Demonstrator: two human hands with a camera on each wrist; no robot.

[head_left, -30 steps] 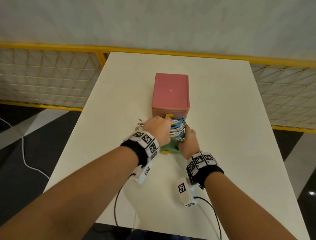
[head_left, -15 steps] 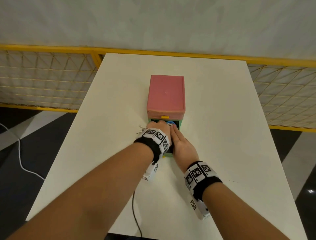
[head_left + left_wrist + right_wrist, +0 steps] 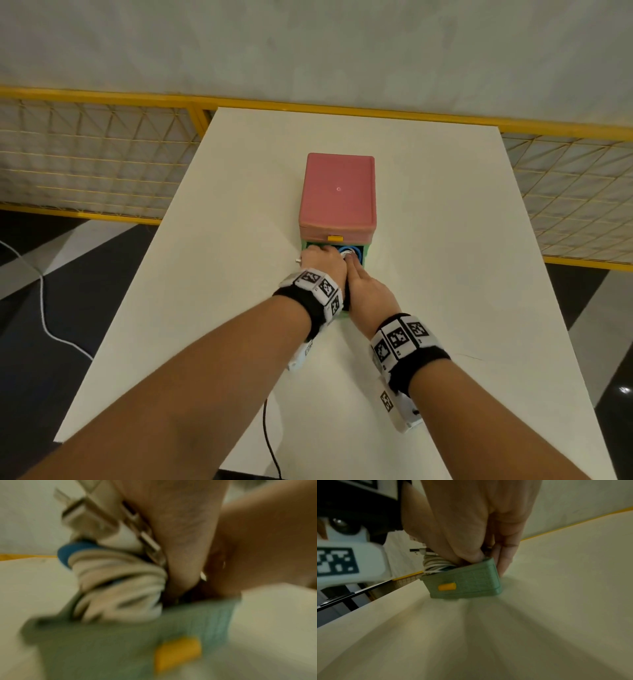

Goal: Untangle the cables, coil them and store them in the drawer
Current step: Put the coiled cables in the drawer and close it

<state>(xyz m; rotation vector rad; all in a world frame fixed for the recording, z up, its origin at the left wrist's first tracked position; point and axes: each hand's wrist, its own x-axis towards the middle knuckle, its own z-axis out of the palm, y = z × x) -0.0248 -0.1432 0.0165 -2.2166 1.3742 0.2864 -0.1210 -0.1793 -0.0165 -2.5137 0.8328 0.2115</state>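
Note:
A pink drawer box (image 3: 337,192) stands mid-table with its green bottom drawer (image 3: 365,255) pulled out toward me. A coiled bundle of white and blue cables (image 3: 352,251) sits in the drawer. My left hand (image 3: 322,262) is curled over the bundle's left part and holds it down. In the blurred left wrist view the cables (image 3: 116,568) bulge above the drawer front (image 3: 120,642). My right hand (image 3: 363,291) reaches in from the right. Its thumb lies at the drawer (image 3: 471,586) rim, and its straight fingers (image 3: 503,561) run along the right side. A metal plug (image 3: 298,261) sticks out left.
The white table (image 3: 445,240) is bare around the box. A yellow mesh fence (image 3: 102,164) runs behind and beside it. A black lead (image 3: 269,438) hangs off the near edge, and a white cord (image 3: 44,308) lies on the dark floor at left.
The cable bundle has gone from above the drawer down into it under my left hand. My right hand moved from the drawer's front corner to over the cables.

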